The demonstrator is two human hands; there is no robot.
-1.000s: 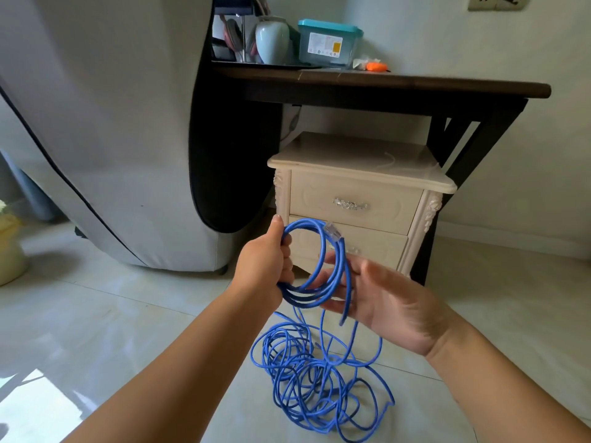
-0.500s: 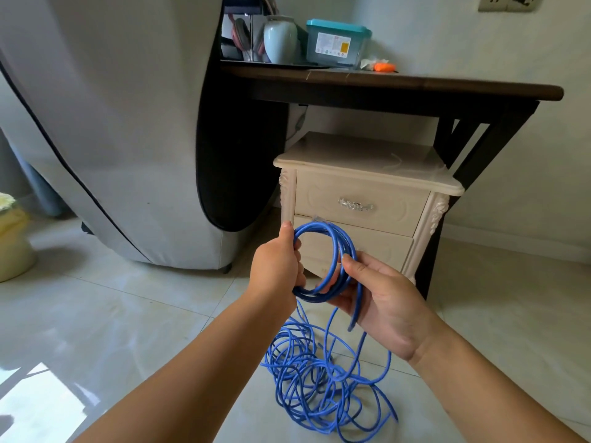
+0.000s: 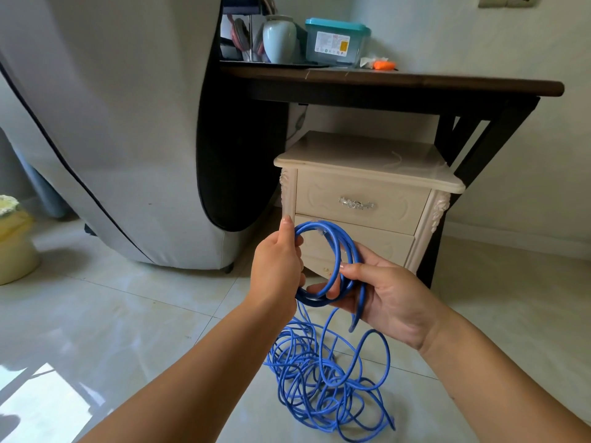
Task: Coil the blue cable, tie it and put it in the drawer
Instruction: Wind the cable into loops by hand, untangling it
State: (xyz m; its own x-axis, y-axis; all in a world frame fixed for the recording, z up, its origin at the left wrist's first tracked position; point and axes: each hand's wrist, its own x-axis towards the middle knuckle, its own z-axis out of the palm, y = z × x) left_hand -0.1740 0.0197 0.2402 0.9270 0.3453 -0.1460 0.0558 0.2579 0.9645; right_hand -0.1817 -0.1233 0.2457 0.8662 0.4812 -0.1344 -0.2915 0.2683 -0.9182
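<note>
Two bare hands hold a small coil of blue cable (image 3: pixel 332 251) before a cream nightstand's closed drawers (image 3: pixel 361 204): left hand (image 3: pixel 276 266) grips its left side, right hand (image 3: pixel 387 295) pinches its right, the rest tangled on the tiled floor (image 3: pixel 144 314) below.

The left hand (image 3: pixel 276 266) hides part of the blue cable (image 3: pixel 315 301), and the top edge crops the wall socket (image 3: pixel 508 0).

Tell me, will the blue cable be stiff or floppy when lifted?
Probably floppy: the blue cable lies in loose, tangled loops on the floor. Likely somewhat springy too, since the left hand and right hand both hold its coils. The tangle may snag.
</note>
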